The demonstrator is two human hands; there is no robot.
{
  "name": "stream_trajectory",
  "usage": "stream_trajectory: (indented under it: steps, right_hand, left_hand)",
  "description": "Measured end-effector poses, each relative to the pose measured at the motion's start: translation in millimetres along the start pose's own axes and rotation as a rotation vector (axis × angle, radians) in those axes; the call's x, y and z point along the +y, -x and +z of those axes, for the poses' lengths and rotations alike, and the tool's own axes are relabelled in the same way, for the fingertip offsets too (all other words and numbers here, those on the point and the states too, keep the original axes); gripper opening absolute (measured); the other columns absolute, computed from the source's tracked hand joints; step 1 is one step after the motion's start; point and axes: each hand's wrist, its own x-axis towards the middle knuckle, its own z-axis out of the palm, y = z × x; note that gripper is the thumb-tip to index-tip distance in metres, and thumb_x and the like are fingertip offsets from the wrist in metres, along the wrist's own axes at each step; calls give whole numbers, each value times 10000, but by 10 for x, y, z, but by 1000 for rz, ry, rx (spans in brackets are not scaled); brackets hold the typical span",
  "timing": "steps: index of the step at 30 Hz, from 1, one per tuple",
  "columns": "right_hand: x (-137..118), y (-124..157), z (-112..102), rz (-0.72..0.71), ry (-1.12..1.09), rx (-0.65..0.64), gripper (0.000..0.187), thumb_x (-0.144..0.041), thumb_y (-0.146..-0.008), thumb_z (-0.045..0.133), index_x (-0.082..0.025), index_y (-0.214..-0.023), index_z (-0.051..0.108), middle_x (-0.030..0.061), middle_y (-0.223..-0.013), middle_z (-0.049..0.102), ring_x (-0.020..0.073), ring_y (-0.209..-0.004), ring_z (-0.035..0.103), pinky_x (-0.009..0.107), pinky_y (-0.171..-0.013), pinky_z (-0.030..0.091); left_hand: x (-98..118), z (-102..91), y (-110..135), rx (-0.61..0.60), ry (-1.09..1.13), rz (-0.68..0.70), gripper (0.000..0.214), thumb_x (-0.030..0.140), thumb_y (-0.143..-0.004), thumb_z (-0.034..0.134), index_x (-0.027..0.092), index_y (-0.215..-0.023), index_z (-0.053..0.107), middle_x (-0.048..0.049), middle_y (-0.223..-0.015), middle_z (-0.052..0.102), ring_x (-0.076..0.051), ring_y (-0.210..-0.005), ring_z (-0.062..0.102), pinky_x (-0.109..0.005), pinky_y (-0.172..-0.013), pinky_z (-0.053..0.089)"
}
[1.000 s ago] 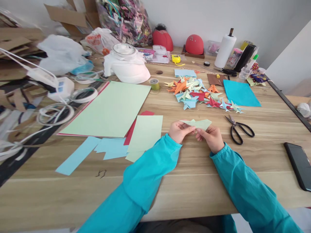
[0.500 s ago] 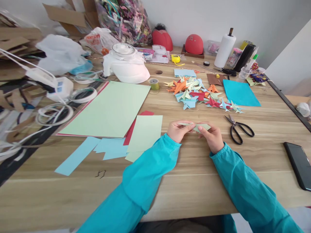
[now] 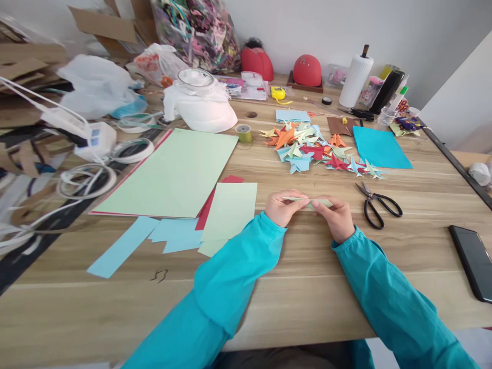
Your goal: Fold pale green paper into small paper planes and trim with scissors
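pale-green folded paper [image 3: 323,203] held over tabletop [image 3: 300,287] | left hand [image 3: 281,209] clamped on its left part, right hand [image 3: 339,220] on its right | judged best: even pinch, edges aligned, creases pressed firmly | scissors [image 3: 370,195] right, folded paper shapes [image 3: 313,152] beyond

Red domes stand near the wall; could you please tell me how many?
2: the left red dome, beside the clear plastic, colourfully filled bag, and the right red dome, on a brown base. Others may be hidden.
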Motion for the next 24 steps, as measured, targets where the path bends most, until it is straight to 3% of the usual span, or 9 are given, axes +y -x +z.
stream_trajectory:
  steps: [4, 12, 24]
  right_hand:
    - [-20, 3, -1, -59, 58, 9, 98, -278, -648, 725, -225, -729, 714, -1, -748, 694, 160, -734, 617, 291, -716, 486]
    - [9, -1, -6, -85, -17, -16, 33, -247, -651, 726, -236, -677, 709, -8, -715, 686, 156, -715, 619, 298, -712, 485]
    - [24, 3, -16, 76, -85, -11, 231, -399, -759, 603, -210, -787, 734, 5, -682, 659, 142, -663, 561, 269, -620, 427]
  left_hand:
    - [14, 8, 9, -49, -39, 40, 35, 191, -603, 722, 173, -626, 701, -18, -644, 653, -118, -595, 582, -239, -560, 480]
    - [6, 0, 19, -60, -86, 73, 26, 193, -627, 705, 174, -644, 703, -27, -667, 661, -126, -625, 591, -240, -579, 481]
    - [89, -6, -6, -33, -35, -50, 104, 263, -592, 736, 167, -607, 700, -7, -599, 622, -117, -566, 546, -257, -567, 457]
